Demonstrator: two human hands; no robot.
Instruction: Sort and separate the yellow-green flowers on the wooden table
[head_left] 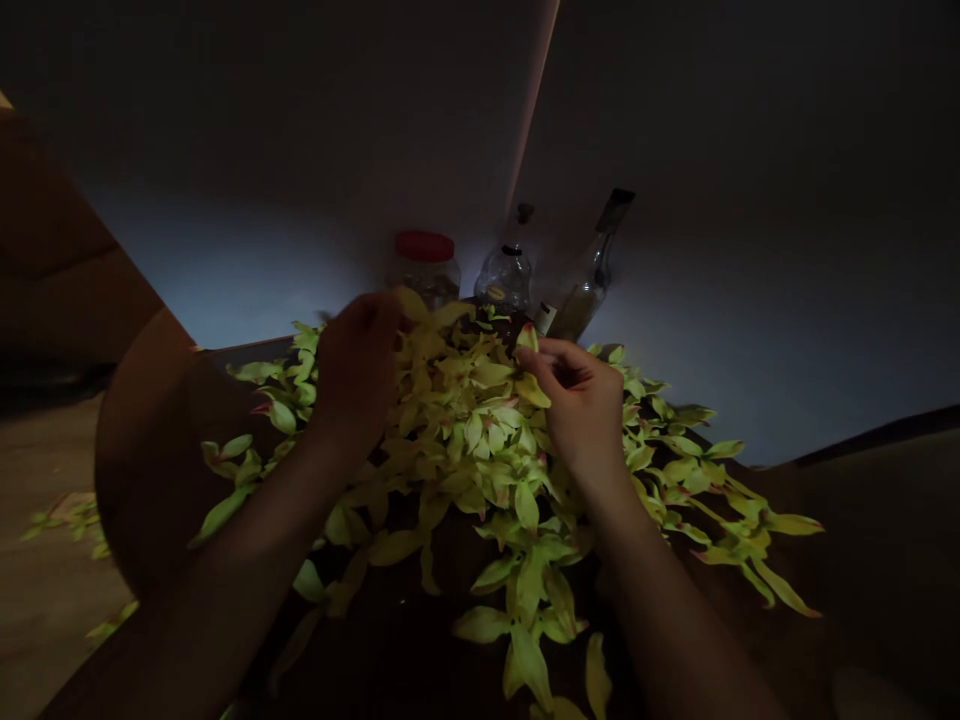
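Observation:
A spreading heap of yellow-green flowers, some with reddish tips, covers much of a dark table. Over its back left part, my left hand is closed, its fingertips at a pale yellow flower that they appear to pinch. To the right, my right hand pinches another yellow-green flower between thumb and forefinger. One petal of that flower points up and has a red tip. Dim light hides the left fingers in shadow.
Behind the heap stand a red-lidded jar, a round clear glass bottle and a tall, tilted-looking bottle, all near a wall corner. More flowers lie on the wooden floor at left.

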